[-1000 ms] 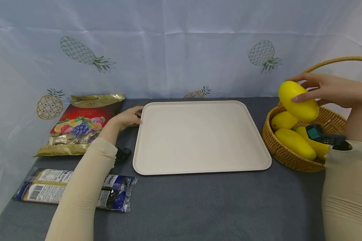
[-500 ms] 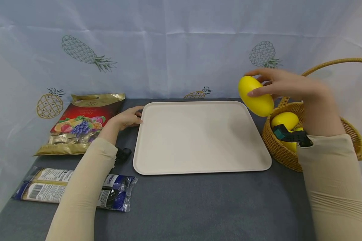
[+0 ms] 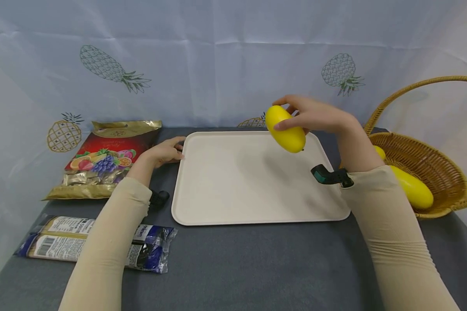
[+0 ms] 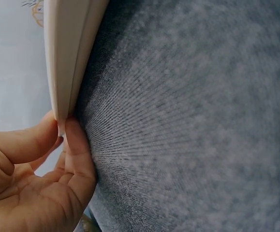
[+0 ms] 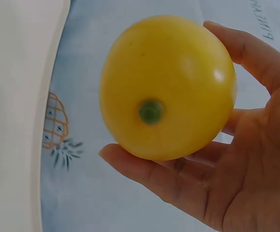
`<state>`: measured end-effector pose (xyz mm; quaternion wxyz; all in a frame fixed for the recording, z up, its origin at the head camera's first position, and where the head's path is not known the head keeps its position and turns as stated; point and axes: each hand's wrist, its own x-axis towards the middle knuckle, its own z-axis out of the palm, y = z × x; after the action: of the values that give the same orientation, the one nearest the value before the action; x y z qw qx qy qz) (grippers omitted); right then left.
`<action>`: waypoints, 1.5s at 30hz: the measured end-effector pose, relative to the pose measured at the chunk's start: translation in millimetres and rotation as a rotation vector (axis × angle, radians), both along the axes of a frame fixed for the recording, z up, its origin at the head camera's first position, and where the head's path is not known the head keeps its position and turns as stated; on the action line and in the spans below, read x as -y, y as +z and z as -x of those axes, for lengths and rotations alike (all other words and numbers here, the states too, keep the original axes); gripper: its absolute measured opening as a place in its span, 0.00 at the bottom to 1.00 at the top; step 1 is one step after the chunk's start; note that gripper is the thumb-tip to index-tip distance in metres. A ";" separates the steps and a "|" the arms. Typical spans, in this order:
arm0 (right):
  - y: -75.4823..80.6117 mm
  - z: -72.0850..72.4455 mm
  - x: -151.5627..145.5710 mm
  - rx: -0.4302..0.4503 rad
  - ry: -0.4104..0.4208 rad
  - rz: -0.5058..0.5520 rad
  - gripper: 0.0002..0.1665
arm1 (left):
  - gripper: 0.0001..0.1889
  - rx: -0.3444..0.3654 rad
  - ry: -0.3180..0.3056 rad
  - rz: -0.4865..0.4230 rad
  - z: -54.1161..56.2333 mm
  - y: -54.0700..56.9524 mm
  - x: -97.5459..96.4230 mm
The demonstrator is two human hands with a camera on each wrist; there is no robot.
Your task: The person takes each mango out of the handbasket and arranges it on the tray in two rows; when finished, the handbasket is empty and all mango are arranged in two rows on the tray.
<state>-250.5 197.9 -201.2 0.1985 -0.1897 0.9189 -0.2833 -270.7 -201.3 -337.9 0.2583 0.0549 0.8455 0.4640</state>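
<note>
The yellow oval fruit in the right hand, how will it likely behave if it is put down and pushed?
The yellow oval fruit would probably roll, as its sides are rounded. Its smooth, glossy surface may make it slightly slippery. It seems firm: the right hand grips it with no visible dent.

The held fruit (image 3: pixel 285 129) is yellow, with a green stem mark. The tray (image 3: pixel 253 185) is plain cream. The basket (image 3: pixel 445 172) is woven golden brown. The surface (image 3: pixel 257 268) is dark grey. The pale blue cloth (image 3: pixel 237 77) bears green and orange pineapple prints. The candy bag (image 3: pixel 107 162) is red and gold, fruit-printed. The packet (image 3: pixel 60 242) is blue with white label panels.
</note>
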 end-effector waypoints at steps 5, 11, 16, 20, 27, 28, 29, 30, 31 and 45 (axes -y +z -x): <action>-18.1 11.8 21.1 0.044 -0.005 0.038 0.44 | 0.40 0.013 0.000 -0.010 -0.2 0.7 -0.4; -40.7 24.7 42.7 0.078 -0.008 0.103 0.43 | 0.40 0.016 -0.004 -0.022 -0.6 0.5 0.3; -56.2 31.4 59.4 0.092 -0.005 0.136 0.43 | 0.39 0.005 -0.007 -0.009 -0.7 -0.3 1.3; -66.8 35.7 72.4 0.114 -0.014 0.172 0.42 | 0.39 0.004 -0.006 -0.002 -0.7 -0.7 0.6; -86.5 45.1 95.9 0.114 -0.044 0.187 0.41 | 0.40 0.003 0.005 0.004 0.6 -1.7 0.5; -89.1 45.9 99.6 0.112 -0.054 0.190 0.41 | 0.40 0.002 0.007 0.009 0.9 -2.0 0.6; -91.5 47.0 103.0 0.109 -0.059 0.192 0.41 | 0.40 0.002 0.012 0.010 4.2 -5.5 2.6; -93.5 47.2 106.6 0.106 -0.068 0.194 0.41 | 0.40 0.000 0.014 0.014 4.4 -5.8 2.5; -95.6 48.1 110.1 0.106 -0.074 0.196 0.41 | 0.40 -0.003 0.015 0.016 4.2 -5.8 2.6; -114.0 51.7 141.2 0.067 -0.156 0.115 0.44 | 0.39 -0.015 0.011 0.015 0.2 -3.0 1.2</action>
<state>-302.2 56.7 -315.1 0.1952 -0.1189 0.9060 -0.3562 -270.9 -202.5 -340.9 0.2499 0.0519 0.8512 0.4586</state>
